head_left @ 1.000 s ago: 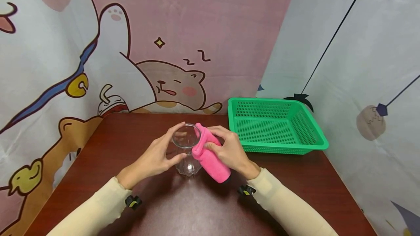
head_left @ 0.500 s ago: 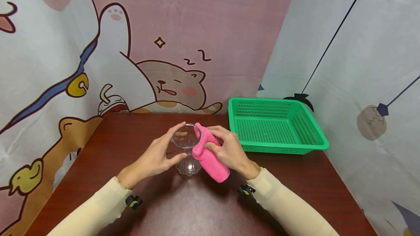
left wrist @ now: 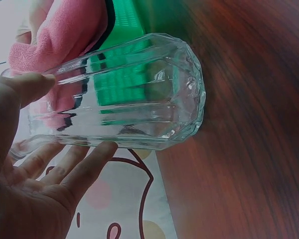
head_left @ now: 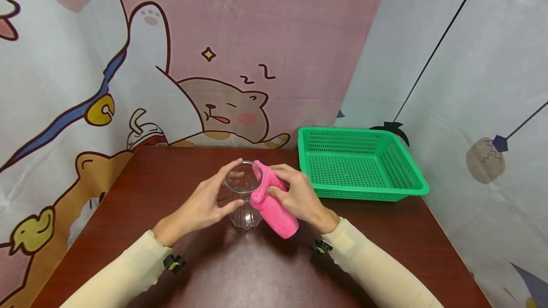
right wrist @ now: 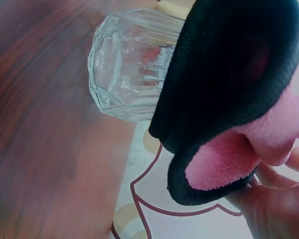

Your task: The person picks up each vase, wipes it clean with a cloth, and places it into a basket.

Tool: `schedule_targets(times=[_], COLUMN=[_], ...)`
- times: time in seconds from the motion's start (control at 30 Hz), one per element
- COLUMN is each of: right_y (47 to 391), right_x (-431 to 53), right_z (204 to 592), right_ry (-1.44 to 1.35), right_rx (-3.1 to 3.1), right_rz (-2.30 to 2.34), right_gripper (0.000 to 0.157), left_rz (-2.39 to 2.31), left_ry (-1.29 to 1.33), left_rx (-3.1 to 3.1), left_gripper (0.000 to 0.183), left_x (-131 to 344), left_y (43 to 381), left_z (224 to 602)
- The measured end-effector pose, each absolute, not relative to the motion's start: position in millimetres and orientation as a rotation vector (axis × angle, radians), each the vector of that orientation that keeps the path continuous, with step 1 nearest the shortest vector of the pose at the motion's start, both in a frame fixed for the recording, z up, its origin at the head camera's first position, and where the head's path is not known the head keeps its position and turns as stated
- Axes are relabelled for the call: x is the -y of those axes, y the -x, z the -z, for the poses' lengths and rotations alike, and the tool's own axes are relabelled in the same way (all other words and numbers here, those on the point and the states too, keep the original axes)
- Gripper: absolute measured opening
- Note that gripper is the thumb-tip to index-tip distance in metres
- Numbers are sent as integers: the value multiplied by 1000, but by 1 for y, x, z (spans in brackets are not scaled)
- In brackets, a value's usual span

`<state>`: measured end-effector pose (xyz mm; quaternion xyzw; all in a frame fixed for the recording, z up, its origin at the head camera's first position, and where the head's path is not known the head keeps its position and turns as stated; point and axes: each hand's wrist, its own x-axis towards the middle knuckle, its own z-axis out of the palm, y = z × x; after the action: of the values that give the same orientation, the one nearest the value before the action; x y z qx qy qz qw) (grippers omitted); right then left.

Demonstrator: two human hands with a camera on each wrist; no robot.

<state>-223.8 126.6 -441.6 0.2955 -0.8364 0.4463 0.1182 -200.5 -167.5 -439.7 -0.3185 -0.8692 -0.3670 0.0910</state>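
A clear ribbed glass vase [head_left: 247, 213] stands mouth up between the two hands; whether its base touches the table cannot be told. My left hand [head_left: 204, 206] holds it from the left, thumb on the near side and fingers on the far side. The left wrist view shows the vase [left wrist: 154, 99] from the side, its faceted base away from the hand [left wrist: 35, 194]. My right hand [head_left: 299, 198] grips a pink towel [head_left: 278, 215] with dark edging, pressed over the vase's right rim. In the right wrist view the towel [right wrist: 224, 162] hides much of the vase.
A green plastic basket [head_left: 359, 189] with perforated walls sits at the back right of the brown wooden table [head_left: 282, 279]. Cartoon-printed cloth [head_left: 299, 37] hangs behind the table and along both sides.
Almost nothing differs. The towel's hanging lower end has shifted very slightly to the left; both hands and the vase keep their places.
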Motion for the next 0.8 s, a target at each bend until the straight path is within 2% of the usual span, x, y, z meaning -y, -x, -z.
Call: schedule_targets(times=[0.8], right_y=[229], right_x=[-123], right_z=[444], right_ry=[-1004], right_rx=[2529], right_rz=[-1117], right_gripper=[31], left_rz=[1065], left_ry=[949], left_rx=[2572], left_gripper=[107], left_x=[168], left_y=[202], left_z=[441])
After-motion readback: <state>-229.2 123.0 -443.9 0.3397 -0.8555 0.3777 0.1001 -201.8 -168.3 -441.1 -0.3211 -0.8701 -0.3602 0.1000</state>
